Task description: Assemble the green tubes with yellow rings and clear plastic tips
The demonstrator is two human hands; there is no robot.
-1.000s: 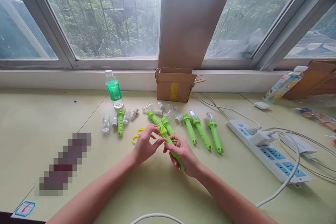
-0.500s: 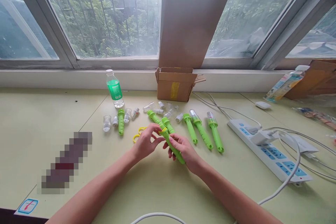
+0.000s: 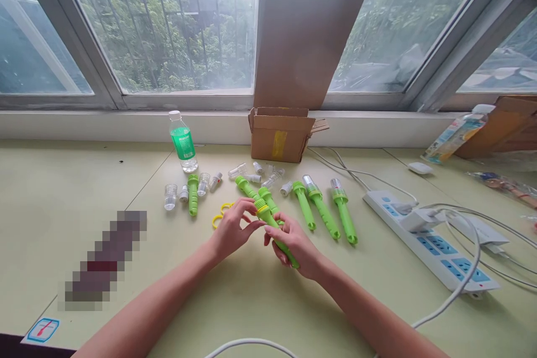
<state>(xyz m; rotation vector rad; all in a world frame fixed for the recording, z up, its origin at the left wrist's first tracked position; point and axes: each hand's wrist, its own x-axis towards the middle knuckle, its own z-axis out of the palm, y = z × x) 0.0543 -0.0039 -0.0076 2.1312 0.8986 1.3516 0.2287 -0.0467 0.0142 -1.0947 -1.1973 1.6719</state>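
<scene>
A green flashlight handle [image 3: 278, 234] with a threaded end lies tilted in my right hand [image 3: 297, 243], whose fingers and thumb wrap around its lower part. A yellow ring [image 3: 262, 208] sits around its neck, just below the thread. My left hand [image 3: 232, 229] is closed at that ring, fingertips on the upper end and thumb against the handle's side. Just behind my hands lie two more green handles [image 3: 245, 185], partly covered by the held one and my fingers. Beside my left hand, loose yellow rings [image 3: 217, 220] rest on the table.
Clear plastic caps [image 3: 170, 197] and white bulb pieces [image 3: 216, 180] are scattered behind. To the right lie a bare green handle [image 3: 305, 207] and two with clear tops [image 3: 344, 213]. A water bottle [image 3: 183, 142], cardboard box [image 3: 280, 137], power strip [image 3: 432, 246] and cables surround the area.
The yellow ring now sits level around the handle's neck. The handle's lower end has shifted slightly down and right with my right hand; my left hand remains at the threaded end.
</scene>
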